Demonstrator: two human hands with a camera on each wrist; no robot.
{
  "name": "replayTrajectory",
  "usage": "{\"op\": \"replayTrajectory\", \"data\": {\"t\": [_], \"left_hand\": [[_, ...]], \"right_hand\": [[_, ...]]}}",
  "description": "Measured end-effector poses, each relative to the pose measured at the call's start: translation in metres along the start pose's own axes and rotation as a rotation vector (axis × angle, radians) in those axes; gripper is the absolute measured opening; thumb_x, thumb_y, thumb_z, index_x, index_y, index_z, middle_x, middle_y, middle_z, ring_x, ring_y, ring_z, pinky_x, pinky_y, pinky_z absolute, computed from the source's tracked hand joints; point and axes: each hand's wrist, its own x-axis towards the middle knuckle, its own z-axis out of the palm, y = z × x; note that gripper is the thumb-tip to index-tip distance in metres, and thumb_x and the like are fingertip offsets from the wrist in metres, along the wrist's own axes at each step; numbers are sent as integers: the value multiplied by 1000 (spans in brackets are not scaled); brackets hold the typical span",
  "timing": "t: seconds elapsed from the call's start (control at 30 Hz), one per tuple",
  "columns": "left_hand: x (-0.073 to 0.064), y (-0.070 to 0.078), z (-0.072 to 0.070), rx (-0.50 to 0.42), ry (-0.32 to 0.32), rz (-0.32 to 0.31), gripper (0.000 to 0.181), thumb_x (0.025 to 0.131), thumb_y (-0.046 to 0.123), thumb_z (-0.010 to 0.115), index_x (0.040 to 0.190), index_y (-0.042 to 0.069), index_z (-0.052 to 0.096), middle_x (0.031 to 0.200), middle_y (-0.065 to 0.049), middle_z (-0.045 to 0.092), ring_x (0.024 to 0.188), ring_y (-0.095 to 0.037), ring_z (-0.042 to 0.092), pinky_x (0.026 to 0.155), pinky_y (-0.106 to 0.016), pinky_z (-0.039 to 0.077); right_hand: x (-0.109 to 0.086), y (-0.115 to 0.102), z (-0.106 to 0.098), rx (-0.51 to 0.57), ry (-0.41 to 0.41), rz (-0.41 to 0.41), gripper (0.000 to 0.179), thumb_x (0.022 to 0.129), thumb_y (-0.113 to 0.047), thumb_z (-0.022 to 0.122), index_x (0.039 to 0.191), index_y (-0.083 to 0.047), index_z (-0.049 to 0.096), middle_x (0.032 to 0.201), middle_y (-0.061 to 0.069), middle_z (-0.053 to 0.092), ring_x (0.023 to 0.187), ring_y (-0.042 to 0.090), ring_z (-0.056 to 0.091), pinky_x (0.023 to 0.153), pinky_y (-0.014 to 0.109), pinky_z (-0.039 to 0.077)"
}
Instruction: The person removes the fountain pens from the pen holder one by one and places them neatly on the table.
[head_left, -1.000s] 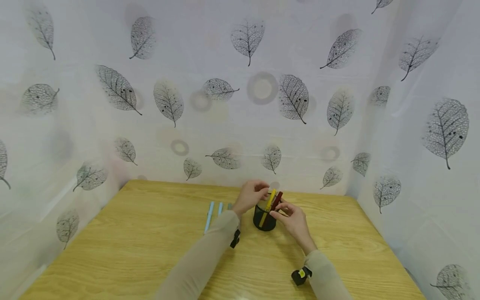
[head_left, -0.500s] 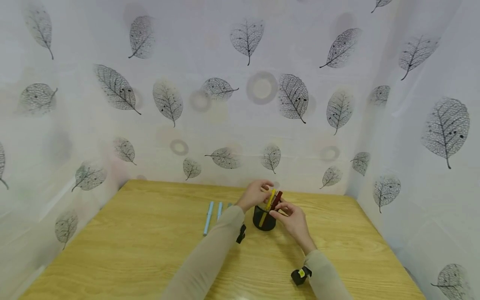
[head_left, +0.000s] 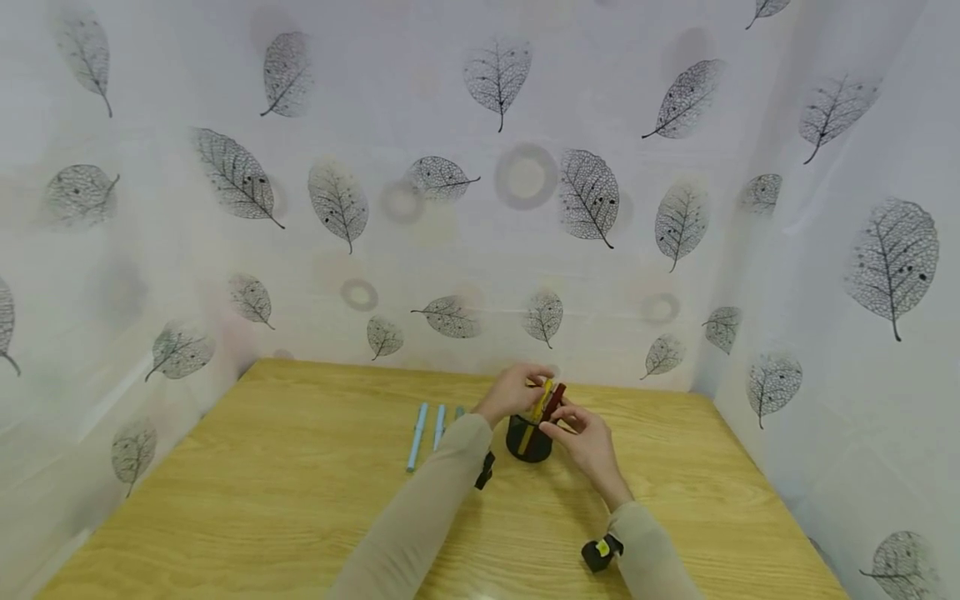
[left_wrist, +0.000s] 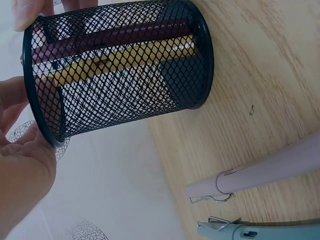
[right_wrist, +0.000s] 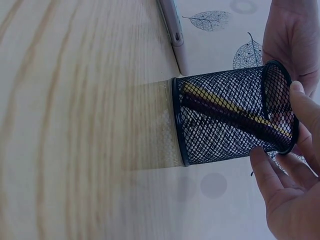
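Note:
A black mesh pen holder (head_left: 528,450) stands upright at the table's back, with a yellow pen (head_left: 538,407) and a dark red pen (head_left: 556,398) leaning inside it. My left hand (head_left: 510,393) reaches over the rim from the left and pinches the yellow pen near its top. From the other side my right hand (head_left: 591,450) holds the holder at its upper edge, thumb in front and fingers behind. Through the mesh in the left wrist view, both pens' lower ends show close to the holder's base.
Left of the holder lie a light blue pen (head_left: 416,437), a second one (head_left: 438,423) and a teal pen (head_left: 459,412), the latter two partly hidden by my left arm. A leaf-print curtain (head_left: 450,250) hangs right behind the table (head_left: 247,483).
My left hand has moved slightly right, from beside the yellow pen onto its top. The right hand and the holder have stayed in place.

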Motion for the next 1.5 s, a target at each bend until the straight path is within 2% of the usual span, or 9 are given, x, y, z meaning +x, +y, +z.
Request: {"op": "replayTrajectory", "data": {"t": [0.13, 0.27, 0.4, 0.53, 0.7, 0.8, 1.07, 1.33, 1.5], "left_hand": [[1, -6, 1, -17, 12, 4, 32, 96, 9, 61, 127, 14, 65, 122, -13, 65, 94, -20, 66, 64, -24, 55], [0, -14, 0, -56, 60, -7, 28, 94, 13, 66, 122, 15, 67, 118, -9, 66, 100, -23, 65, 72, -29, 57], [1, -18, -1, -92, 111, -15, 23, 91, 18, 71, 114, 17, 68, 110, -7, 68, 96, -21, 65, 72, -32, 57], [2, -18, -1, -105, 135, -9, 21, 89, 21, 74, 109, 17, 68, 104, -5, 68, 88, -17, 63, 67, -30, 55], [-2, -19, 0, -121, 177, 38, 15, 89, 17, 73, 103, 18, 68, 100, -2, 68, 81, -13, 62, 63, -27, 54], [-5, -19, 1, -138, 195, 77, 14, 90, 16, 72, 104, 17, 69, 101, -2, 69, 83, -13, 64, 66, -27, 56], [-14, -20, 2, -173, 217, 112, 20, 93, 18, 68, 113, 15, 72, 110, -4, 72, 92, -15, 66, 79, -32, 57], [-17, -22, 2, -172, 221, 140, 20, 98, 16, 60, 115, 14, 72, 109, -1, 73, 96, -15, 64, 81, -31, 55], [-21, -23, 3, -181, 228, 157, 21, 100, 20, 59, 116, 15, 71, 110, -1, 72, 100, -16, 64, 84, -33, 55]], "right_hand": [[10, 23, 3, 38, 6, -17, 26, 83, -14, 79, 99, 3, 67, 145, 15, 51, 128, 38, 53, 100, 47, 50], [17, 42, 6, 39, 19, -28, 27, 80, -23, 82, 96, -4, 69, 145, 9, 53, 127, 34, 55, 98, 45, 52], [18, 40, 5, 7, 28, -24, 28, 81, -25, 81, 97, -5, 69, 146, 8, 52, 127, 34, 56, 100, 48, 51], [18, 39, 4, -2, 35, -14, 31, 82, -24, 81, 100, -1, 68, 145, 11, 52, 127, 35, 56, 99, 46, 52], [17, 37, 4, -4, 32, -5, 33, 83, -22, 80, 103, 1, 68, 146, 12, 51, 127, 36, 55, 99, 46, 51], [17, 36, 5, -6, 34, -3, 33, 83, -22, 80, 103, 2, 67, 146, 12, 51, 128, 36, 55, 101, 47, 50], [17, 35, 5, -7, 33, -6, 34, 84, -19, 79, 105, 4, 66, 145, 13, 52, 128, 36, 54, 103, 49, 48], [17, 35, 5, 8, 22, -11, 35, 84, -20, 79, 106, 5, 66, 146, 13, 51, 129, 36, 53, 101, 46, 50], [15, 34, 5, 3, 23, -11, 35, 84, -20, 79, 106, 4, 66, 146, 14, 51, 129, 36, 53, 101, 47, 50]]}}
